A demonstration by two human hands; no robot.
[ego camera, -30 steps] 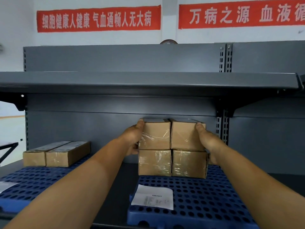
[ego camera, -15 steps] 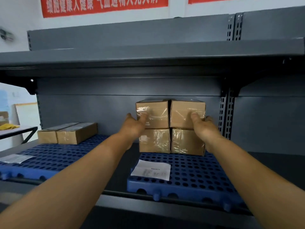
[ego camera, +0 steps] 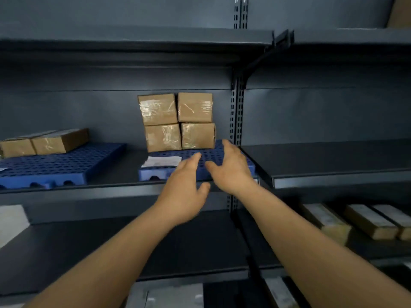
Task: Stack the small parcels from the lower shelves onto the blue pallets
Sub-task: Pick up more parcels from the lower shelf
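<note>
Several small brown parcels (ego camera: 176, 121) wrapped in clear tape stand two high at the back of a blue pallet (ego camera: 240, 160) on a grey shelf. A white slip of paper (ego camera: 161, 161) lies on that pallet's front left. My left hand (ego camera: 185, 192) and my right hand (ego camera: 230, 168) hover empty in front of the pallet's front edge, fingers relaxed, touching nothing. A second blue pallet (ego camera: 64, 163) to the left carries two flat parcels (ego camera: 44, 143). More parcels (ego camera: 364, 221) lie on the lower shelf at the right.
A grey shelf (ego camera: 133, 38) hangs above the pallets. A slotted upright post (ego camera: 236, 112) divides the bays. The bay's shelf (ego camera: 333, 161) to the right of the post is bare. A white sheet (ego camera: 11, 221) lies at the lower left. Further parcels (ego camera: 173, 296) show at the bottom.
Both hands have let go of the top two parcels and drawn back toward me, below the stack. The view has dropped and shifted right, showing the lower shelves.
</note>
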